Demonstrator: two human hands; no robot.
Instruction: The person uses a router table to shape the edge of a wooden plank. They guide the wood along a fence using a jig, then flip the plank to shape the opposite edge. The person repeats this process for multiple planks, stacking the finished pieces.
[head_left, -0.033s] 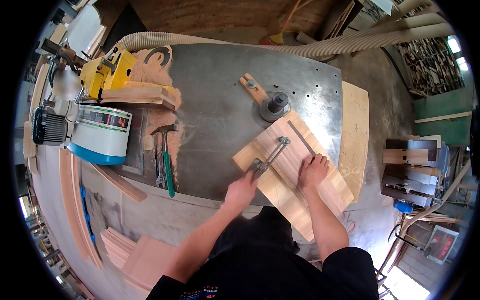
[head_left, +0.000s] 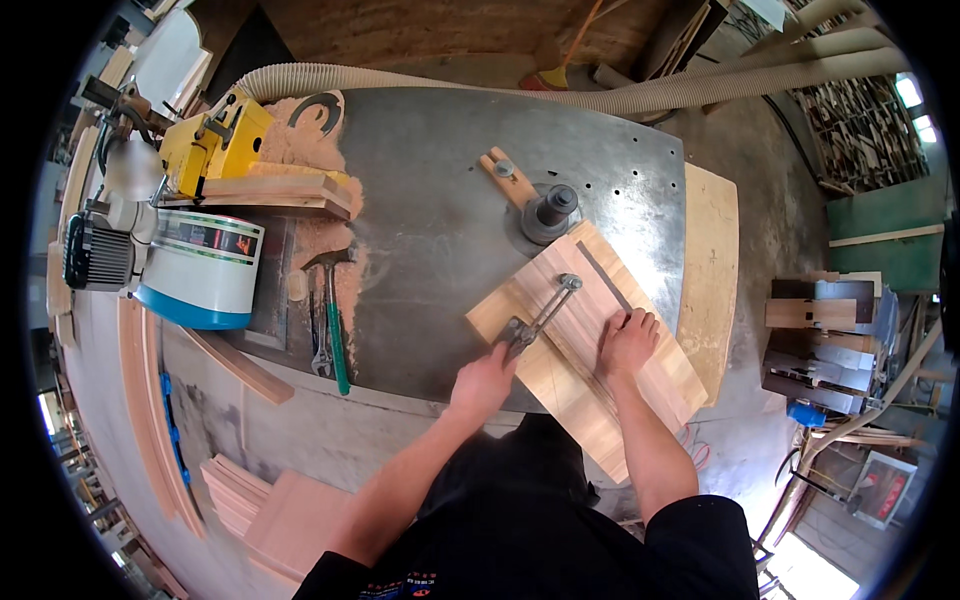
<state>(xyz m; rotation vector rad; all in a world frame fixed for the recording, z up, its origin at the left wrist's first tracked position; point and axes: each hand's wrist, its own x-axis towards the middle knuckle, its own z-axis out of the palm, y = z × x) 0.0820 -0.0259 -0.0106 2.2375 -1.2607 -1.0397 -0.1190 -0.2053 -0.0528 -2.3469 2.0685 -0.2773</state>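
Left grip clamped on a metal clamp tool; right grip spread flat, pressing the wooden board beneath both.

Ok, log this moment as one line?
left hand: grips metal clamp tool | right hand: flat on pale wooden board | board: on grey metal table, beside spindle

We note a woodworking workshop: steel machine bench with spindle, dust-extraction hose, sawdust, hammer, stacked boards.
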